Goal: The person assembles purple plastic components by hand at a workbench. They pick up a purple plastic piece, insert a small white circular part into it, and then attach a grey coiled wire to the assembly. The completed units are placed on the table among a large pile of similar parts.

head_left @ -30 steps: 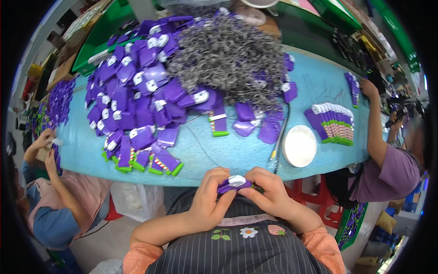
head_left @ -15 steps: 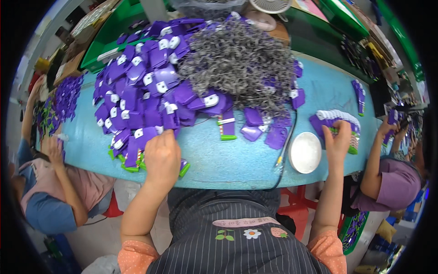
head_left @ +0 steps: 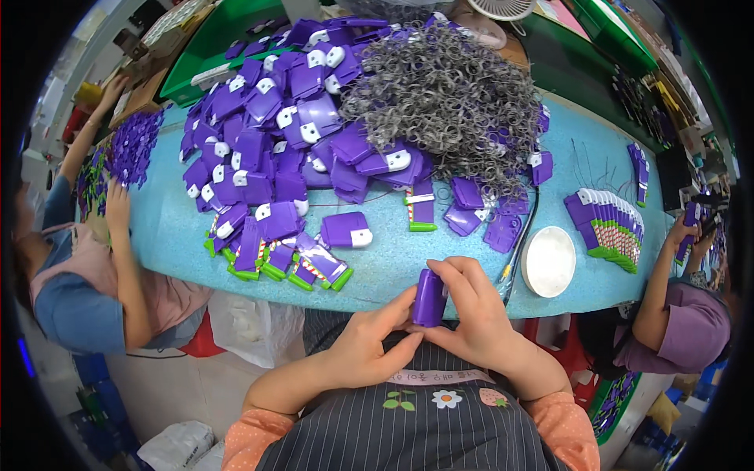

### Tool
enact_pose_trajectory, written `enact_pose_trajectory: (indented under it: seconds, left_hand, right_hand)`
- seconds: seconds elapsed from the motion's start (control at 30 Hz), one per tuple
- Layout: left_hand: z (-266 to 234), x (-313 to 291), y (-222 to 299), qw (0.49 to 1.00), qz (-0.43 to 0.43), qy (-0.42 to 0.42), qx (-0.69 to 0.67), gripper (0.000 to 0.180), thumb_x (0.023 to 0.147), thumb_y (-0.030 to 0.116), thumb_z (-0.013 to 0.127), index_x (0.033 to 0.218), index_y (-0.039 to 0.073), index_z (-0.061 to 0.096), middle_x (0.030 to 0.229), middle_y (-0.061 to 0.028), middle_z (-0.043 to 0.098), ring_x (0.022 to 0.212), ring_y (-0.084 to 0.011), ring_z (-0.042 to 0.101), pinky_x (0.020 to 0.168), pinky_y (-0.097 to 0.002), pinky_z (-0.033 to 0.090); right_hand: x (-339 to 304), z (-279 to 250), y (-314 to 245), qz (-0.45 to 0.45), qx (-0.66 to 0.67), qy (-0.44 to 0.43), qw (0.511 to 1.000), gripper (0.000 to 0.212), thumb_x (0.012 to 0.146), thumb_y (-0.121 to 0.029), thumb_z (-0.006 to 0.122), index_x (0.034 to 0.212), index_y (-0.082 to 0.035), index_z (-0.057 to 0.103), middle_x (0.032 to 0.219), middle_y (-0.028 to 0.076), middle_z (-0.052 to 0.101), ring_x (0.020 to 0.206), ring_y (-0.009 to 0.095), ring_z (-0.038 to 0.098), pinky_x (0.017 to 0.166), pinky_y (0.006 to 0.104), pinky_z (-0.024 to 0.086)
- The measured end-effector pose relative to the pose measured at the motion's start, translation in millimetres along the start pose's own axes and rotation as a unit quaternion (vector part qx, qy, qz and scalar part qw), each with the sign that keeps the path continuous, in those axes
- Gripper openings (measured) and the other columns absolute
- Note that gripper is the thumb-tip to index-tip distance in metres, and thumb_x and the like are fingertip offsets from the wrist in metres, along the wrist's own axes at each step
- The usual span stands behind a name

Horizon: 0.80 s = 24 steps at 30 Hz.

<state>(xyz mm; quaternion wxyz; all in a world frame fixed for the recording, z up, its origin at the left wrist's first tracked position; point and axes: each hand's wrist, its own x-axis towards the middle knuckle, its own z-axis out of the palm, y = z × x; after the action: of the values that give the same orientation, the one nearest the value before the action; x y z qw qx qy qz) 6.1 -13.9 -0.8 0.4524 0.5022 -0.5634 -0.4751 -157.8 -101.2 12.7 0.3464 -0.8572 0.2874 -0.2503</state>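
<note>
Close to my body, just past the table's near edge, a purple plastic part with a rounded face is held between both hands. My left hand is closed with fingers and thumb at its left side. My right hand grips it from the right, fingertips at its upper end and thumb below. Its far side is hidden. A heap of purple plastic housings with white ends lies ahead on the left. Beside it rises a tangled pile of grey wire-like loops. A single purple housing lies in front of the heap.
On the right are a round white dish, a dark cable and a fanned row of purple, striped, green-ended pieces. Similar green-ended pieces lie near left. Co-workers sit at both sides. A green bin stands at the back left.
Both hands have come together near my body, the left from the housings, the right from the fanned row. They now hold a purple part. The view has shifted slightly.
</note>
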Motion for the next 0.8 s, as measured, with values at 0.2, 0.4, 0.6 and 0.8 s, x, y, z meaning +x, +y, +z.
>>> enact_pose_trajectory:
  seconds: [0.2,0.4,0.6,0.8]
  left_hand:
    - [-9.0,-16.3,-17.6,0.998,-0.061,-0.002,0.013,0.047,0.087,0.003,0.051,0.132,-0.002,0.038,0.094,-0.0159,0.066,0.081,-0.0156,0.066,0.071,-0.0287,0.051]
    - [-55.8,-35.6,-27.9,0.934,-0.074,0.283,-0.204,0.020,0.093,0.011,0.050,0.109,-0.003,0.052,0.095,-0.0109,0.064,0.083,-0.0182,0.065,0.074,-0.0291,0.053]
    - [-88.3,-36.0,-49.9,0.919,-0.129,0.310,-0.208,0.027,0.097,0.021,0.044,0.109,-0.002,0.050,0.098,-0.0148,0.064,0.083,-0.0214,0.066,0.072,-0.0308,0.054]
    - [-72.9,-33.7,-57.2,0.907,-0.141,0.215,-0.335,0.030,0.099,0.023,0.037,0.114,-0.001,0.046,0.101,-0.0162,0.063,0.090,-0.0255,0.065,0.079,-0.0350,0.052]
  right_hand:
    - [-19.2,31.6,1.7,0.012,-0.003,0.042,0.999,0.074,0.057,-0.012,0.083,0.119,0.004,0.045,0.107,0.020,0.049,0.092,0.035,0.054,0.074,0.0388,0.049]
    - [-3.1,26.0,8.0,0.018,-0.104,0.059,0.993,0.075,0.058,-0.017,0.083,0.120,0.003,0.044,0.106,0.019,0.050,0.094,0.034,0.053,0.075,0.0381,0.046]
    - [38.9,70.0,-9.2,-0.079,-0.123,-0.087,0.985,0.059,0.067,-0.034,0.075,0.110,0.000,0.052,0.088,0.010,0.055,0.078,0.025,0.058,0.064,0.0360,0.046]
    - [45.9,85.3,16.2,-0.139,-0.219,-0.067,0.963,0.028,0.075,-0.016,0.065,0.094,0.001,0.056,0.072,0.007,0.054,0.064,0.022,0.059,0.056,0.0326,0.047]
